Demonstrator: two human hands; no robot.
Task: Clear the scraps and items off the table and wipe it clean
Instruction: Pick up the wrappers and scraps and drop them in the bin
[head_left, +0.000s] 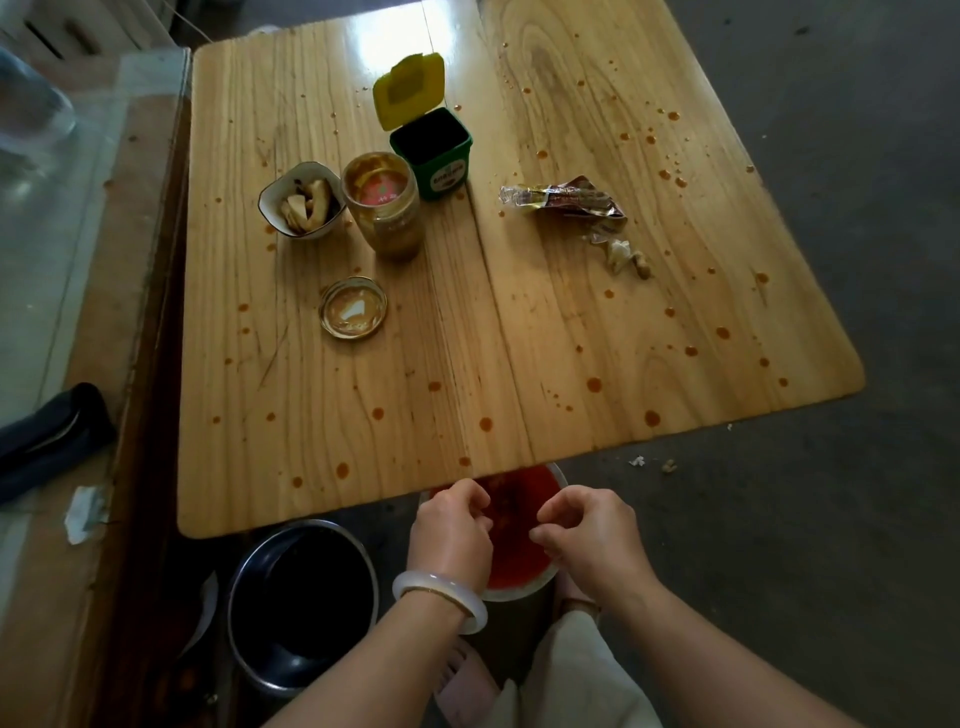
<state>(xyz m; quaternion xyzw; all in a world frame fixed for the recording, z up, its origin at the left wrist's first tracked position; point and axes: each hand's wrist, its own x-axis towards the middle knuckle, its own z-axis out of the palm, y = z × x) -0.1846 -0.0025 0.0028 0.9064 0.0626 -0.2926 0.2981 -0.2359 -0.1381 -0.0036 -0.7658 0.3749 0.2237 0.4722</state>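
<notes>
My left hand (451, 525), with a pale bangle on the wrist, and my right hand (587, 535) are just below the table's near edge. Their fingers curl at opposite sides of the rim of a white bowl of red sauce (519, 566), which the table edge partly hides. On the wooden table (519, 322), spotted with red oil drops, stand a small bowl of scraps (301, 205), an open glass jar (384, 205), its lid (354, 308) and a green tub with a raised yellow lid (431, 150). A crumpled wrapper (563, 200) and garlic scraps (621, 254) lie to the right.
A dark metal pot (304, 603) stands on the floor under the table's near left corner. A glass-topped counter (78, 260) with a dark cloth (47, 436) runs along the left. Small scraps (654, 463) lie on the grey floor on the right.
</notes>
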